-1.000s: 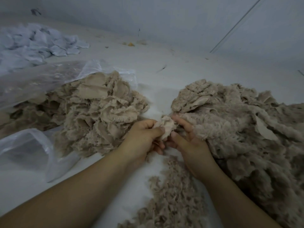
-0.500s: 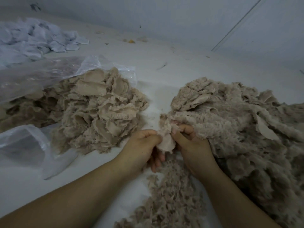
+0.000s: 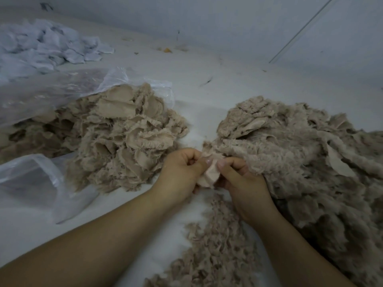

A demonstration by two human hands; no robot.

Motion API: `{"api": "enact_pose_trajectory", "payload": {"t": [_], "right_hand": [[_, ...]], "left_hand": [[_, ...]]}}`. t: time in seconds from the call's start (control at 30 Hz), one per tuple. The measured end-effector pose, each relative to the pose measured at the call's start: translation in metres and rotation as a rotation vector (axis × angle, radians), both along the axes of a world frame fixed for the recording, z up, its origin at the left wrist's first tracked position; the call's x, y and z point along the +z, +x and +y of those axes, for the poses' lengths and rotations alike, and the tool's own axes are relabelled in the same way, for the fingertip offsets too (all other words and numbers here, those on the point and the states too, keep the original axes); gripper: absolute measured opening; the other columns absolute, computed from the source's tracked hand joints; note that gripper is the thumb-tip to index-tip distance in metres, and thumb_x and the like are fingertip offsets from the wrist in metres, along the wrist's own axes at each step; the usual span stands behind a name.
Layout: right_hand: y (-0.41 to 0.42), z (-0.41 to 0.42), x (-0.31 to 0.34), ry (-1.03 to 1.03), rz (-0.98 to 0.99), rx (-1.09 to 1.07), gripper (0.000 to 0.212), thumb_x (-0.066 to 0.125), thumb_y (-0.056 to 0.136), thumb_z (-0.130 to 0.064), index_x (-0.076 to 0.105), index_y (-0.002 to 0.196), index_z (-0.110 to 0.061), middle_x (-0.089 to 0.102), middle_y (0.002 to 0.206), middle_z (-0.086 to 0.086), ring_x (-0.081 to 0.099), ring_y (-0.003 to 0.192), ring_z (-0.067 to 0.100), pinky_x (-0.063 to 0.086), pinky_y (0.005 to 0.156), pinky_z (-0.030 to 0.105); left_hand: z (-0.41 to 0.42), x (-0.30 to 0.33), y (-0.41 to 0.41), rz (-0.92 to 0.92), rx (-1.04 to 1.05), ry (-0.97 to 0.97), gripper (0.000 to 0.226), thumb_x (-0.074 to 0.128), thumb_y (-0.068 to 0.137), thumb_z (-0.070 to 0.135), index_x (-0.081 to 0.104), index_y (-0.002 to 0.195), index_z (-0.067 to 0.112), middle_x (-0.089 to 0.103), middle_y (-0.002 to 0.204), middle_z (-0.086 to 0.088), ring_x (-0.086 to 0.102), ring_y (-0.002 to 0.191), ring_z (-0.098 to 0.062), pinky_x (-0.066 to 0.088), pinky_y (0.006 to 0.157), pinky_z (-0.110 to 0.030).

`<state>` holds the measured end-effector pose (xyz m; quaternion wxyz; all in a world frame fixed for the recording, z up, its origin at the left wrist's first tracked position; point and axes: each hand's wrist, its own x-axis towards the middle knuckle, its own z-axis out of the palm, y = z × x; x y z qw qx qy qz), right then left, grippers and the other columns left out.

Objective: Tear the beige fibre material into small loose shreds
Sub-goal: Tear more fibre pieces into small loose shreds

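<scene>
1. Left hand (image 3: 182, 172): fingers curling, thumb and fingertips pinching the left edge of a small beige fibre piece (image 3: 209, 175).
2. Right hand (image 3: 238, 179): thumb and curled fingers gripping the right edge of the same piece; the two hands are nearly touching, the piece sitting between them over the middle of the white surface (image 3: 207, 96).
3. Large heap of fluffy beige fibre material (image 3: 300, 162): lying toward the right edge of the surface, touching the right hand and the held piece.
4. Pile of flat, ragged beige fibre sheets (image 3: 120, 141): resting toward the left edge, spilling from a clear plastic bag (image 3: 51, 92).
5. Strip of small loose beige shreds (image 3: 211, 245): trailing toward the near edge, lying below the hands between the forearms.
6. Heap of pale grey-white scraps (image 3: 41, 46): sitting at the far left corner, well apart from the hands.
</scene>
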<state>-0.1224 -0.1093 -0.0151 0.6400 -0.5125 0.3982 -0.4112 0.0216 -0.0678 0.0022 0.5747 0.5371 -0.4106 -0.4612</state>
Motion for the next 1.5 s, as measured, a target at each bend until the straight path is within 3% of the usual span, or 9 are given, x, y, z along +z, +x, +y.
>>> {"api": "enact_pose_trajectory", "payload": {"t": [0.13, 0.37, 0.6, 0.73, 0.87, 0.93, 1.2, 1.3, 1.5], "right_hand": [[0.004, -0.001, 0.004, 0.110, -0.099, -0.050, 0.012, 0.068, 0.073, -0.031, 0.073, 0.069, -0.021, 0.074, 0.090, 0.013, 0.071, 0.084, 0.027, 0.057, 0.068, 0.034], [0.005, 0.004, 0.009, 0.063, -0.084, -0.121, 0.029, 0.060, 0.093, -0.017, 0.074, 0.068, -0.022, 0.070, 0.070, 0.002, 0.067, 0.063, 0.012, 0.053, 0.053, 0.024], [0.007, 0.007, 0.012, 0.073, -0.084, -0.139, 0.018, 0.059, 0.093, -0.014, 0.069, 0.079, -0.012, 0.070, 0.068, 0.003, 0.066, 0.060, 0.009, 0.051, 0.048, 0.022], [0.008, 0.007, 0.013, 0.098, -0.081, -0.144, 0.017, 0.060, 0.092, -0.016, 0.071, 0.080, -0.012, 0.072, 0.072, 0.004, 0.068, 0.061, 0.013, 0.051, 0.048, 0.023], [0.008, 0.007, 0.013, 0.107, -0.075, -0.141, 0.018, 0.061, 0.092, -0.019, 0.071, 0.093, -0.003, 0.073, 0.086, 0.019, 0.068, 0.062, 0.021, 0.051, 0.048, 0.026], [0.008, 0.008, 0.011, 0.104, -0.077, -0.129, 0.016, 0.060, 0.092, -0.018, 0.072, 0.089, -0.007, 0.073, 0.083, 0.017, 0.069, 0.062, 0.021, 0.051, 0.047, 0.025], [-0.001, 0.004, 0.013, -0.018, 0.013, 0.084, 0.032, 0.076, 0.075, -0.048, 0.071, 0.077, -0.016, 0.072, 0.084, 0.009, 0.069, 0.072, 0.016, 0.053, 0.059, 0.024], [0.001, 0.003, 0.010, -0.166, 0.191, 0.183, 0.030, 0.075, 0.083, -0.032, 0.063, 0.067, -0.009, 0.064, 0.079, 0.012, 0.062, 0.070, 0.015, 0.052, 0.063, 0.026], [-0.001, -0.003, 0.000, -0.015, -0.054, 0.078, 0.012, 0.057, 0.096, -0.020, 0.066, 0.092, -0.014, 0.069, 0.092, 0.004, 0.067, 0.074, 0.015, 0.054, 0.062, 0.024]], "left_hand": [[-0.001, -0.006, 0.002, 0.111, -0.025, -0.049, 0.032, 0.063, 0.092, 0.017, 0.069, 0.061, 0.017, 0.060, 0.049, -0.005, 0.045, 0.036, -0.010, 0.034, 0.036, -0.017], [-0.001, -0.005, 0.016, 0.275, -0.204, 0.046, 0.022, 0.067, 0.078, 0.024, 0.063, 0.063, 0.009, 0.044, 0.043, -0.007, 0.032, 0.030, -0.011, 0.020, 0.033, -0.012], [-0.002, -0.002, 0.021, 0.346, -0.263, 0.082, 0.022, 0.065, 0.078, 0.021, 0.055, 0.073, 0.002, 0.039, 0.047, -0.006, 0.030, 0.030, -0.011, 0.019, 0.033, -0.010], [0.001, -0.011, 0.010, 0.204, -0.070, -0.047, 0.026, 0.065, 0.084, 0.016, 0.061, 0.059, 0.013, 0.043, 0.046, -0.009, 0.030, 0.030, -0.013, 0.023, 0.036, -0.014], [0.010, -0.014, 0.001, -0.020, 0.060, -0.160, 0.026, 0.065, 0.086, 0.025, 0.061, 0.065, 0.009, 0.055, 0.061, -0.030, 0.049, 0.048, -0.034, 0.043, 0.045, -0.045], [0.011, -0.014, 0.001, -0.099, 0.095, -0.178, 0.027, 0.063, 0.084, 0.026, 0.058, 0.067, 0.006, 0.054, 0.066, -0.031, 0.049, 0.054, -0.035, 0.044, 0.047, -0.051], [0.009, -0.012, 0.006, -0.209, 0.197, -0.218, 0.027, 0.066, 0.091, 0.013, 0.059, 0.069, 0.000, 0.050, 0.058, -0.016, 0.045, 0.054, -0.013, 0.040, 0.050, -0.025], [0.007, -0.009, 0.008, -0.182, 0.223, -0.214, 0.022, 0.067, 0.090, 0.017, 0.064, 0.070, 0.010, 0.058, 0.061, -0.019, 0.049, 0.054, -0.018, 0.043, 0.051, -0.031], [-0.007, 0.020, 0.038, -0.401, 0.528, -0.366, 0.018, 0.068, 0.086, 0.019, 0.057, 0.071, 0.021, 0.052, 0.053, -0.004, 0.047, 0.042, -0.012, 0.037, 0.041, -0.021]]}}
